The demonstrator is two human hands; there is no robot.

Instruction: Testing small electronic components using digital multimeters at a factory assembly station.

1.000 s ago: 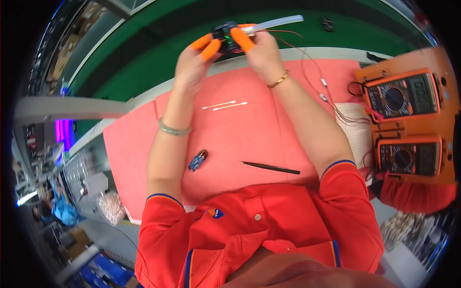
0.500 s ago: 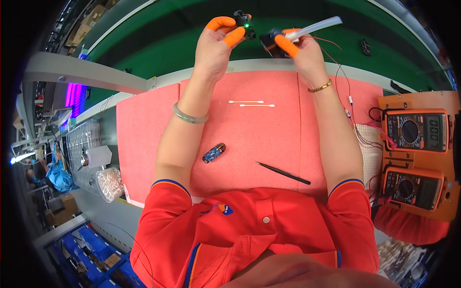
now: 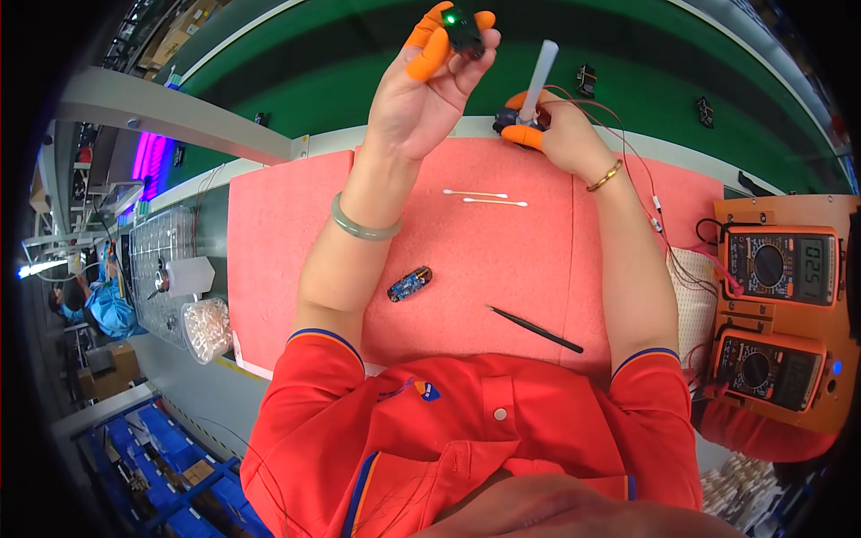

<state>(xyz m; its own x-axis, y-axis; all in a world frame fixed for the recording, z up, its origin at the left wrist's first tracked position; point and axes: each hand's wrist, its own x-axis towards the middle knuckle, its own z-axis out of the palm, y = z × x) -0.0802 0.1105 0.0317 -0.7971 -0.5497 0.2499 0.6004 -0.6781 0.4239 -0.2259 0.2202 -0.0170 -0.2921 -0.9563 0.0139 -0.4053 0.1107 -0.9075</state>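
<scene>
Swabs point(image 3: 475, 194), tweezers point(image 3: 536, 329) on mat point(image 3: 484, 255), lit device point(image 3: 465, 34) beyond

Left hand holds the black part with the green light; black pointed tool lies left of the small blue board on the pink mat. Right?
Wrong side: the head view shows the black pointed tool lying right of the small blue board on the pink mat. The left hand does hold the black part with the green light.
</scene>
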